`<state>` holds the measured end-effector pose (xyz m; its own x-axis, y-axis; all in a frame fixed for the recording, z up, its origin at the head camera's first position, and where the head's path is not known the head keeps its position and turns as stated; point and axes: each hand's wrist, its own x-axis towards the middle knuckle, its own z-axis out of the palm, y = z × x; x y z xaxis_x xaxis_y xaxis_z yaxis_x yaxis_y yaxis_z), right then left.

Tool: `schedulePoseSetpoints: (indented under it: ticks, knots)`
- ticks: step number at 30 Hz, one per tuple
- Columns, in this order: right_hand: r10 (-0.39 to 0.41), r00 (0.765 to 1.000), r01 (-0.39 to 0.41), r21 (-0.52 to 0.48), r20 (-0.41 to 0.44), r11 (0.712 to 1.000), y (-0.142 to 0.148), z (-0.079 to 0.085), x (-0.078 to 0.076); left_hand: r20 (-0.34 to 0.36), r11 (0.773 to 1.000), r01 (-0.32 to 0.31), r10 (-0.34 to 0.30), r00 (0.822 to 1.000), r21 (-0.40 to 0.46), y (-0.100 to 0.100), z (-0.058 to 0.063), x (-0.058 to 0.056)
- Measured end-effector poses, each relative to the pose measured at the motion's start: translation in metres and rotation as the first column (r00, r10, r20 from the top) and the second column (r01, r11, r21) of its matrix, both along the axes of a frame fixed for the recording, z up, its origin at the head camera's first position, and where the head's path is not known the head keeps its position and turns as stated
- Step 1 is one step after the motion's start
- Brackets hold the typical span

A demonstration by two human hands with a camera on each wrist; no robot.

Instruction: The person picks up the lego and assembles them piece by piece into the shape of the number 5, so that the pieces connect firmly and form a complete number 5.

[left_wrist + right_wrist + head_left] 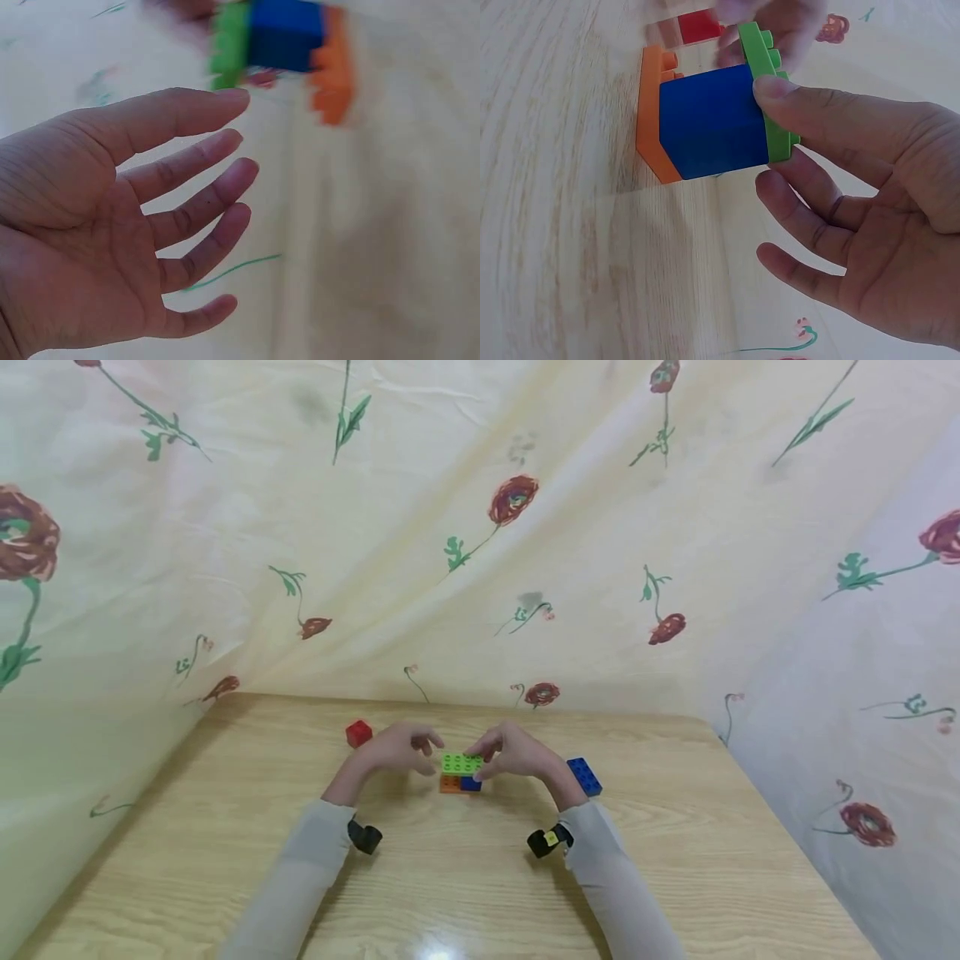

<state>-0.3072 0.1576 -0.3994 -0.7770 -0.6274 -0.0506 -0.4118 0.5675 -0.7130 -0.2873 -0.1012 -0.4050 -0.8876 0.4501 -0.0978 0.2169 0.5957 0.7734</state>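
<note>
A small stack of toy bricks stands on the table between my hands. Its bottom is a thin orange brick (649,112), a taller blue brick (712,124) sits on one end of that, and a thin green brick (454,764) lies across the top. My right hand (517,752) pinches the green brick at its right end, thumb on the near edge, with the index finger partly hidden behind. Just left of the stack hovers my left hand (397,747), fingers spread and loosely bent, holding nothing; its palm fills much of the left wrist view.
A red brick (359,733) lies on the table beyond my left hand. Another blue brick (583,777) rests beside my right wrist. Flower-printed cloth (420,527) hangs behind and along the sides of the wooden table (450,885).
</note>
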Motion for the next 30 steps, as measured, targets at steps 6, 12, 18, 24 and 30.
schedulePoseSetpoints:
  ticks: [6,12,18,24,30]
  knots:
    - [-0.016,1.000,0.016,0.003,0.014,1.000,0.000,-0.002,-0.002,-0.125,0.992,-0.060,0.074,0.989,0.110,-0.029,0.021,-0.002]
    - [-0.020,0.999,0.020,-0.002,0.025,1.000,0.000,-0.001,-0.002,-0.158,0.931,-0.199,0.255,0.954,0.306,-0.056,0.022,-0.005]
    - [-0.028,0.999,0.029,-0.016,0.030,0.999,0.001,0.000,-0.003,-0.025,0.829,-0.369,0.416,0.909,0.421,-0.080,0.012,-0.010]
    - [-0.023,0.999,0.024,-0.013,0.044,1.000,0.002,-0.001,-0.003,0.146,0.797,-0.431,0.409,0.901,0.424,-0.099,-0.006,-0.009]
    - [-0.014,0.998,0.015,-0.020,0.053,1.000,0.002,-0.003,-0.003,0.245,0.812,-0.443,0.374,0.895,0.381,-0.112,-0.030,-0.009]
